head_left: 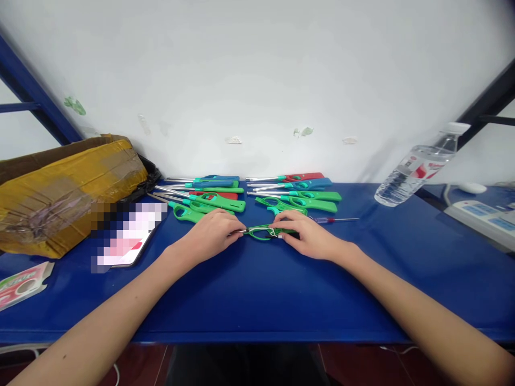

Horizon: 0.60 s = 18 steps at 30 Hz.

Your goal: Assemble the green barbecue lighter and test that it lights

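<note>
Both hands hold an opened green lighter half (261, 234) low over the blue table; a thin white wire and dark parts show inside it. My left hand (215, 231) pinches its left end, where the metal rod is. At the right, my right hand (308, 234) has its fingers closed round the handle end. Just behind my hands lie several long-necked lighters in a left group (219, 202) and a right group (317, 203), in green, blue and red. An empty-looking green shell (277, 205) rests behind my right hand.
A taped cardboard box (72, 198) stands at the left, with a partly blurred phone (131, 244) beside it and a printed carton piece (24, 284) in front. A screwdriver (333, 219) lies right of my right hand. Farther right are a water bottle (414, 169) and a power strip (485, 217).
</note>
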Motion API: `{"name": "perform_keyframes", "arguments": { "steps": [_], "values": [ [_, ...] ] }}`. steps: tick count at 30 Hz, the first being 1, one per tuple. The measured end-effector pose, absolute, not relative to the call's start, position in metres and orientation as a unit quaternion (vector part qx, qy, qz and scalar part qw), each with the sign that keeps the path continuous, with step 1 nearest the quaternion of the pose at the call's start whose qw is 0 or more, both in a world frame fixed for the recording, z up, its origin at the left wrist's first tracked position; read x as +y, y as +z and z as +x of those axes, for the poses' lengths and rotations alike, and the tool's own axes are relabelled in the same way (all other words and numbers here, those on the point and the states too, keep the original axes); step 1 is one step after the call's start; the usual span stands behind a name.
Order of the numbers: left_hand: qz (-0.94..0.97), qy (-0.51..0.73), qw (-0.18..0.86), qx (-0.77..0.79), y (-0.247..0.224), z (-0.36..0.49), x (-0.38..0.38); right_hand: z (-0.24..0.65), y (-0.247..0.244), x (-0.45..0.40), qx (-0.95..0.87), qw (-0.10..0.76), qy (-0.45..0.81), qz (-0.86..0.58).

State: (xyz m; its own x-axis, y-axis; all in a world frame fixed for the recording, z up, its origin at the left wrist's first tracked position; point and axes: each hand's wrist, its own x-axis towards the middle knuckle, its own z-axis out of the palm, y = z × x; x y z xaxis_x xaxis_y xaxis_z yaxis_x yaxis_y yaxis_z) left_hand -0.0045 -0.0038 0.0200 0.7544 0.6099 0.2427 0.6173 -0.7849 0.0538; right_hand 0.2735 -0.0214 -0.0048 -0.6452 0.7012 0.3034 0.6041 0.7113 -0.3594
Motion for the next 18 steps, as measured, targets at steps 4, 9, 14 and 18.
{"name": "perform_keyframes", "arguments": {
  "steps": [4, 9, 14, 18],
  "values": [
    [-0.934, -0.128, 0.007, -0.333, 0.0209, -0.0038, -0.0039, 0.2725, -0.0035, -0.0217, -0.900, 0.218, 0.115, -0.361],
    [-0.934, -0.140, 0.009, -0.329, 0.0210, -0.0040, -0.0037, 0.2731, -0.0040, -0.0218, -0.896, 0.214, 0.128, -0.367],
    [-0.936, -0.140, -0.002, -0.324, 0.0226, -0.0048, -0.0035, 0.2737, -0.0048, -0.0219, -0.892, 0.221, 0.136, -0.371],
    [-0.936, -0.143, 0.001, -0.321, 0.0219, -0.0058, -0.0028, 0.2747, -0.0037, -0.0223, -0.894, 0.225, 0.132, -0.365]
  ]
}}
